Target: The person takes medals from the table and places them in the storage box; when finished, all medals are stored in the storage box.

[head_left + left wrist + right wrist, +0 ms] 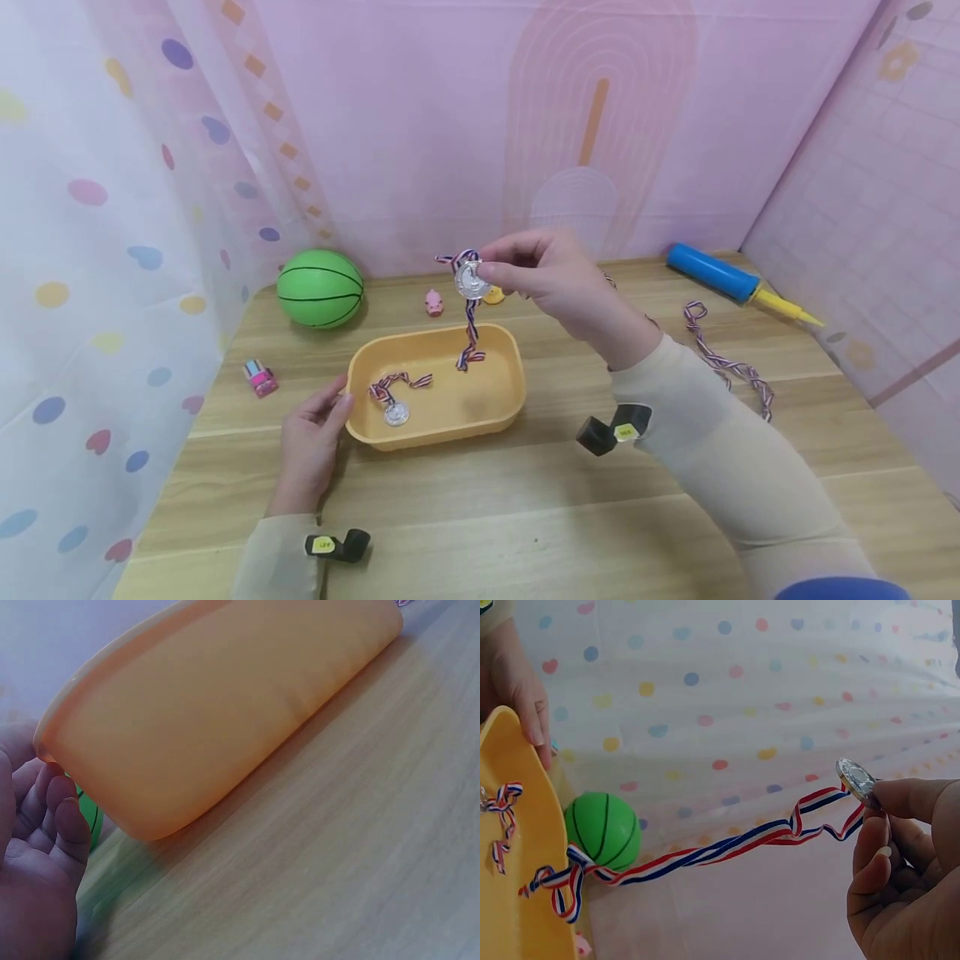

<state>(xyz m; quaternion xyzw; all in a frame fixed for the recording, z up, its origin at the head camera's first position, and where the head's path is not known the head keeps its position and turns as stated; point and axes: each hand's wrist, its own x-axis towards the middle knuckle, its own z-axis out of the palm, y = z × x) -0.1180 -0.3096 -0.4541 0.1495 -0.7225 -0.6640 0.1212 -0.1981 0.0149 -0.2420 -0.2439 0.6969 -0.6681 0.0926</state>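
My right hand (558,287) pinches a silver medal (471,281) by its edge between thumb and fingertips, above the back of a yellow plastic basin (450,437). From the medal a red, white and blue ribbon (735,846) dangles, its looped end over the basin. My left hand (311,446) holds the basin's left end, thumb at the rim and fingers bent beside the wall, as the left wrist view shows. Inside the basin lies another silver medal (397,413) with its striped ribbon bunched behind it.
Behind the basin are a green ball (320,288), a pink pig toy (434,302) and a yellow toy (494,295), partly hidden. A small pink toy (260,378) lies left. Twisted striped ribbons (727,362) and a blue pump (712,272) lie right.
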